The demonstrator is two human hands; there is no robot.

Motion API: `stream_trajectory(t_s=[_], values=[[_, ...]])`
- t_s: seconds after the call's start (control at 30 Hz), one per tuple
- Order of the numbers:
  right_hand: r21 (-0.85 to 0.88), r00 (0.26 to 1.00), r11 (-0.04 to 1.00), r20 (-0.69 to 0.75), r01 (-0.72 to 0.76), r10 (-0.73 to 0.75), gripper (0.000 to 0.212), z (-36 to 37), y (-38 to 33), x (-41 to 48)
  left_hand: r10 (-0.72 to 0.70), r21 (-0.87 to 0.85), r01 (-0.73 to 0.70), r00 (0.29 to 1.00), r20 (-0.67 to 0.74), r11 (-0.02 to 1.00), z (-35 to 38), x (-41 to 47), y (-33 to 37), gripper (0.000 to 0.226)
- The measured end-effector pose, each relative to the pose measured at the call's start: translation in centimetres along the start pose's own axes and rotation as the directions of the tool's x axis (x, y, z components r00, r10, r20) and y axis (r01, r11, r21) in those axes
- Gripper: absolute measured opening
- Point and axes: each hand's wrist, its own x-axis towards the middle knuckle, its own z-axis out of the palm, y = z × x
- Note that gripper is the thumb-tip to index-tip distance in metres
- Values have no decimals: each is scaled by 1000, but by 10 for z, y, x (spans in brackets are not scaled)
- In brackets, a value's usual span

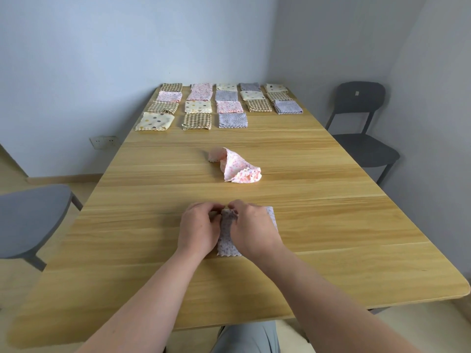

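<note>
Now, lilac cloth (227, 236): lies flat on the counter (344, 225) toward your end, mostly covered by your hands, with its scalloped hem showing nearest you.
Your left hand (198, 229): fingers curled over the cloth's left part, seemingly pinching its far edge; the fingertips are hidden.
Your right hand (252, 225): curled likewise over the right part, knuckles close to the left's.
That pink cloth (237, 166): crumpled, mid-counter, well apart from your hands.
Those folded cloths (219, 105): rows at the far end.
</note>
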Motion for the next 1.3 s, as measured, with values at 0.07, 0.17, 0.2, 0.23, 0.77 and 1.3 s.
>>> stream_trajectory(t_s=[0.07,0.17,0.2,0.23,0.77,1.3], values=[[8,1000,1000,4,9,-9,35,4,-3,1,-16,-10,16,1000,8,1000,-1,1,0,26],[-11,1000,1000,8,21,-21,33,8,-6,2,-36,-27,36,999,14,999,-1,2,0,30],[-18,1000,1000,9,21,-20,34,9,-6,3,-44,-35,44,999,14,998,-1,3,1,32],[-25,1000,1000,13,17,-16,34,10,-6,4,-47,-41,48,999,10,998,-1,3,1,33],[-82,978,996,-204,23,-39,25,-17,43,10,134,-153,-130,991,18,980,-4,0,-1,28],[-351,992,931,102,104,-73,53,-7,70,-19,180,390,-523,742,646,758,-8,-14,4,65]])
